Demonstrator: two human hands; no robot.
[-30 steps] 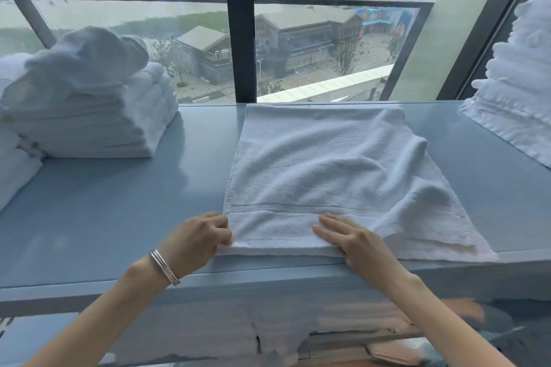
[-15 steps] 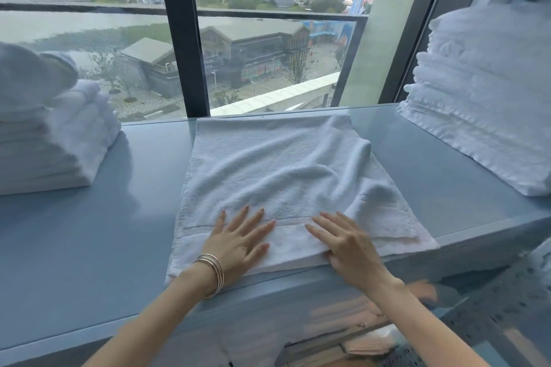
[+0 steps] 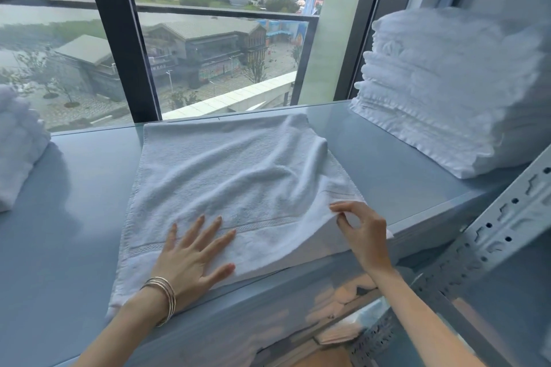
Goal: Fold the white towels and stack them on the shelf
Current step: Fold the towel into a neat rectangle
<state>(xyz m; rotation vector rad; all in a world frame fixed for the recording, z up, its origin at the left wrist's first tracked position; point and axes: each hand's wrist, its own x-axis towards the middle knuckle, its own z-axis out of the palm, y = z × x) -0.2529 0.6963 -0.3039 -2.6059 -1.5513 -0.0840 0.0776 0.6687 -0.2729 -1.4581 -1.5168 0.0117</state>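
White terry sits along the blue-grey metal shelf (image 3: pixel 77 205). At the far left a stack of folded towels (image 3: pixel 18 152) is partly out of view. In the middle a rumpled white towel (image 3: pixel 238 170) lies spread to the front edge. The left hand (image 3: pixel 190 256), bangles (image 3: pixel 163 295) at its wrist, presses flat on the towel with fingers spread. The right hand (image 3: pixel 365 232) pinches the towel's lifted near-right corner. A taller pile of folded towels (image 3: pixel 447 89) stands at the right, behind the perforated upright (image 3: pixel 507 217).
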